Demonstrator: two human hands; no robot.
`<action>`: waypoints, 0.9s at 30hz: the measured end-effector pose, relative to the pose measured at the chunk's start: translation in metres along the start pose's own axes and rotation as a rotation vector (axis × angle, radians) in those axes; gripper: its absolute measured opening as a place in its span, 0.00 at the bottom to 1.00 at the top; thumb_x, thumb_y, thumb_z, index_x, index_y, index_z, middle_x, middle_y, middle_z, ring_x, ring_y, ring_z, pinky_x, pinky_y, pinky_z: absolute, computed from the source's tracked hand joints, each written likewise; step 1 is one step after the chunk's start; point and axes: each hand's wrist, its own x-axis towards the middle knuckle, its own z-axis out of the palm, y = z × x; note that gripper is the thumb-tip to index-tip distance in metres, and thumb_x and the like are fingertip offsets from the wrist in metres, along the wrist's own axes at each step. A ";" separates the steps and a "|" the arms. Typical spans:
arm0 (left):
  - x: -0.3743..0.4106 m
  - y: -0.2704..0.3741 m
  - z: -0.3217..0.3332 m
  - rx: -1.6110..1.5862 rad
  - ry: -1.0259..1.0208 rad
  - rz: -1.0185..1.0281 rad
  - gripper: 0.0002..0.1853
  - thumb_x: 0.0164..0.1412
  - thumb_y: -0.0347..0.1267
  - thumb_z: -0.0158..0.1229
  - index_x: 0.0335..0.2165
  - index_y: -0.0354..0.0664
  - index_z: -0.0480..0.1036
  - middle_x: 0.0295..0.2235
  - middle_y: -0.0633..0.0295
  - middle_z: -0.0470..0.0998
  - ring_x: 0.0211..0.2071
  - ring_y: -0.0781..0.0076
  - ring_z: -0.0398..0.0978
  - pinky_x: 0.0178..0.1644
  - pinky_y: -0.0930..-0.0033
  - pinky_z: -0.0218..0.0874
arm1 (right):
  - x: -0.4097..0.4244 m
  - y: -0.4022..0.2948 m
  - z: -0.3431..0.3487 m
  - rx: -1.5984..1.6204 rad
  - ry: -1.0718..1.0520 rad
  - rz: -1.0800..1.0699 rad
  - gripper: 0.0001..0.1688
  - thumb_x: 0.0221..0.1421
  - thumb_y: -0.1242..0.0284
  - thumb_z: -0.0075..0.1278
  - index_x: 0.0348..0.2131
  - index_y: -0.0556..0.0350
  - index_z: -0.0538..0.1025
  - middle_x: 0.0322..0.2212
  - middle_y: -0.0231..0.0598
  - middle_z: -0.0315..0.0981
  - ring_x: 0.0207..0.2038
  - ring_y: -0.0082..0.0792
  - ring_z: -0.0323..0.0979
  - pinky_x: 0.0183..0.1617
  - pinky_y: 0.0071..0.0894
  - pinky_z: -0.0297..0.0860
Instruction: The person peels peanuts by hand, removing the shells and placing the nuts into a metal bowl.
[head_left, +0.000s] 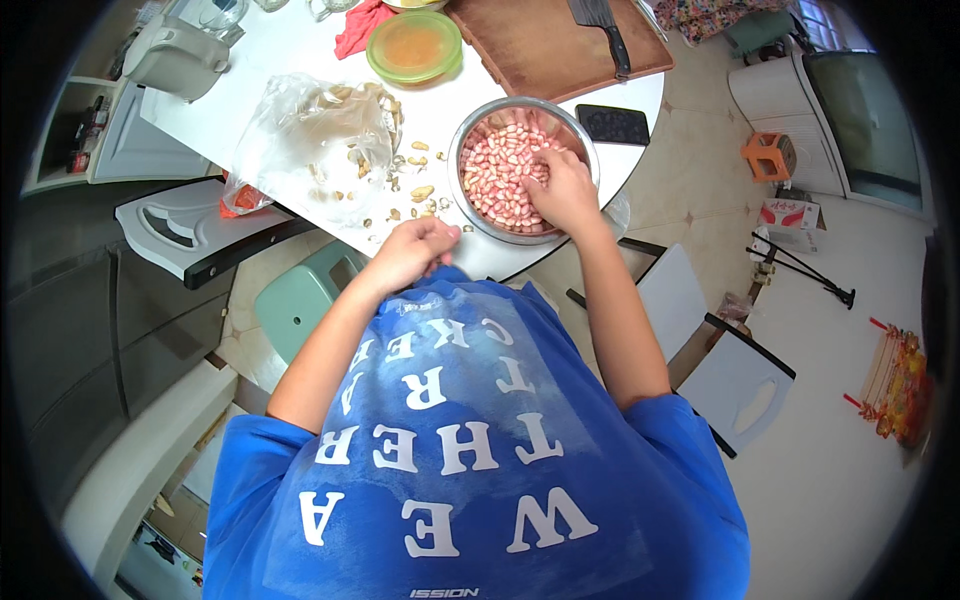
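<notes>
A steel bowl (459, 196) full of shelled pink peanuts (495, 165) stands at the near edge of the white table. My right hand (564, 191) reaches into it from the right. Its thumb and forefinger are apart at the peanuts' surface, and the other fingertips are partly hidden. My left hand (416, 251) is above the table edge, left of the bowl, with curled fingers; whether anything is inside them is hidden. Beyond it, peanut shells and unshelled peanuts (422, 193) lie scattered beside a clear plastic bag (300, 127) of peanuts in shells.
A black phone (613, 124) lies right of the bowl. Behind are a wooden cutting board (525, 45) with a cleaver (611, 37), a green-lidded container (414, 46) and a red cloth (362, 28). A white pitcher (174, 58) is far left. A green stool (304, 300) and white chairs stand below.
</notes>
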 end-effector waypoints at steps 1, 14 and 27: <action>0.000 0.003 0.007 -0.015 -0.047 -0.051 0.14 0.66 0.41 0.52 0.37 0.40 0.72 0.24 0.67 0.75 0.21 0.84 0.66 0.25 0.80 0.58 | 0.009 -0.002 0.011 -0.048 -0.006 0.023 0.33 0.48 0.56 0.59 0.51 0.48 0.72 0.49 0.52 0.67 0.52 0.53 0.65 0.54 0.49 0.65; 0.048 -0.030 0.062 -0.181 0.528 0.077 0.18 0.67 0.44 0.51 0.28 0.41 0.69 0.17 0.68 0.68 0.16 0.81 0.63 0.18 0.76 0.56 | 0.000 0.010 -0.004 -0.188 -0.525 -0.383 0.25 0.46 0.53 0.59 0.41 0.45 0.76 0.46 0.45 0.67 0.48 0.54 0.67 0.52 0.55 0.64; 0.045 -0.014 0.085 0.034 0.864 0.005 0.21 0.58 0.39 0.61 0.43 0.34 0.69 0.23 0.53 0.77 0.27 0.58 0.76 0.35 0.60 0.66 | 0.019 0.015 -0.025 -0.058 -0.522 -0.604 0.35 0.46 0.59 0.61 0.52 0.52 0.71 0.52 0.46 0.66 0.53 0.50 0.67 0.55 0.42 0.66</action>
